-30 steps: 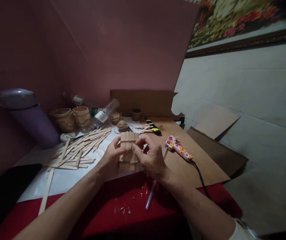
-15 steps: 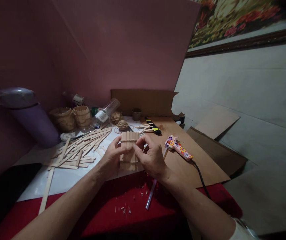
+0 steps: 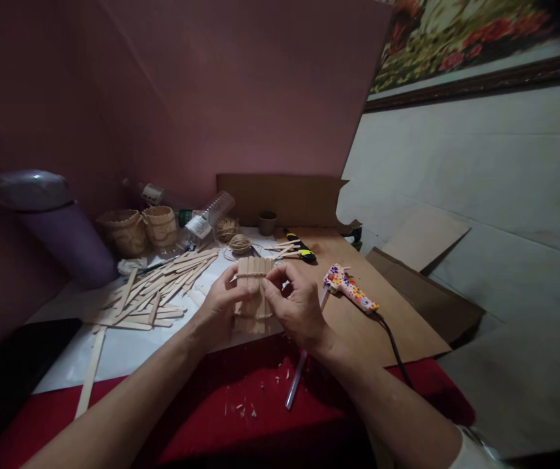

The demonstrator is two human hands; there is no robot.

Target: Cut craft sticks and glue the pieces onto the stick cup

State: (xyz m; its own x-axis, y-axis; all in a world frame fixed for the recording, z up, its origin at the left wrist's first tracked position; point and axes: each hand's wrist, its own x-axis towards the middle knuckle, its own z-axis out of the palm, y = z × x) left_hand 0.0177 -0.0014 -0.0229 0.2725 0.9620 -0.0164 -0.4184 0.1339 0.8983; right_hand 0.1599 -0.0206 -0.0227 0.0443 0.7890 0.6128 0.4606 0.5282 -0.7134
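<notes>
A small cup of upright popsicle sticks [image 3: 250, 303], with a band of twine near its top and another near its bottom, is held in front of me. Its left side rests in my left hand [image 3: 221, 296], fingers closed around it. My right hand [image 3: 293, 301] pinches thumb and forefinger together against the cup's upper right, just by the top twine band. Whether a loose twine end is between those fingertips I cannot tell. Behind the cup lies a ball of twine [image 3: 239, 245], with a second twine ball [image 3: 227, 229] beyond it.
Loose popsicle sticks [image 3: 162, 290] are heaped at left on white paper. A flowered glue gun [image 3: 351, 290] lies on the brown board at right, a glue stick [image 3: 296, 381] nearer me. Behind are a yellow-black cutter [image 3: 302, 247], two stick-covered pots [image 3: 160, 228], plastic bottles and a purple bottle [image 3: 72, 241].
Both hands keep their hold on the cup. The right fingertips and the cup have shifted very slightly; everything else stays put.
</notes>
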